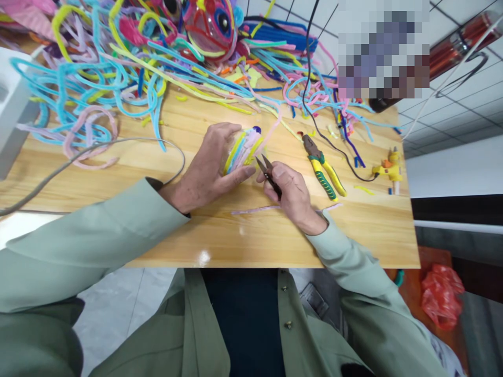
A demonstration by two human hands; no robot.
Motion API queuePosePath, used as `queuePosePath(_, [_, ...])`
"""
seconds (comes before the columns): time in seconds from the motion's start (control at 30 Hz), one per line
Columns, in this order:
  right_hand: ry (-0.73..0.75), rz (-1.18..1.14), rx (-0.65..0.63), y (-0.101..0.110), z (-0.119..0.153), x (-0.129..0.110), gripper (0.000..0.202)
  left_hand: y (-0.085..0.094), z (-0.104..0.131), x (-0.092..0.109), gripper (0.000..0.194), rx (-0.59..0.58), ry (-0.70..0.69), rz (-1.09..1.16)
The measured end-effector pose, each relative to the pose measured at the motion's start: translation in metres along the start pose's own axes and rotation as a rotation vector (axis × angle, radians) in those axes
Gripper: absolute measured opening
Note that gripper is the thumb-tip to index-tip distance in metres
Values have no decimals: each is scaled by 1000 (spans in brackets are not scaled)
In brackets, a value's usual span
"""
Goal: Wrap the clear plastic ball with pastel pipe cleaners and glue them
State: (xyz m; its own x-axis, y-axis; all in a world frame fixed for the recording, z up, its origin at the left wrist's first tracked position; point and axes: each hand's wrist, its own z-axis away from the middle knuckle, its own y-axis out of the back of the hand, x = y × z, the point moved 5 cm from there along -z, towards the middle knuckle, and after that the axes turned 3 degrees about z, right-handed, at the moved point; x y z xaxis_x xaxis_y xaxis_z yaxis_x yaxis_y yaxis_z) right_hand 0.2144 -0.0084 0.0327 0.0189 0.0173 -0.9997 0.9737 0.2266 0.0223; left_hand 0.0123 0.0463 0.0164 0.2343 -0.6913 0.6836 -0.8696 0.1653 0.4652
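Over the bench (220,243), the left hand (204,170) clamps a striped bundle (244,151); the right hand (293,191) grips parted snips (272,183) (seemingly trimming; any cut wants steadiness).

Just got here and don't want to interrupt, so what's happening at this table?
Someone is working on a small craft piece wrapped in colored fuzzy strips. The left hand holds it just above the wooden table, while the right hand has small dark scissors, blades apart and pointing toward its near edge. Pliers with yellow-green handles lie to the right, and a tangle of loose fuzzy strips covers the far side.
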Motion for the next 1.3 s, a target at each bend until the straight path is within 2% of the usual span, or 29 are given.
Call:
queuePosePath(0.17, [-55, -32, 2, 0, -3, 3, 56, 1, -1, 0, 81, 9, 7, 8])
queuePosePath(0.27, [-26, 43, 39, 4, -2, -1, 59, 1, -1, -1, 80, 0, 21, 7])
queuePosePath(0.5, [290, 642, 156, 11, 5, -22, 43, -1, 0, -2, 80, 21, 35, 33])
queuePosePath(0.6, [343, 769, 180, 10, 6, -23, 40, -2, 0, -2, 80, 36, 37, 49])
queuePosePath(0.73, [365, 812, 179, 9, 5, -22, 38, -2, 0, -2, 80, 31, 40, 43])
queuePosePath(1.07, [291, 795, 150, 7, 6, -22, 41, 0, 0, -1, 79, 11, 60, 24])
queuePosePath(1.3, [281, 803, 186, 8, 6, -20, 42, -1, 0, 0, 79, 19, 77, 34])
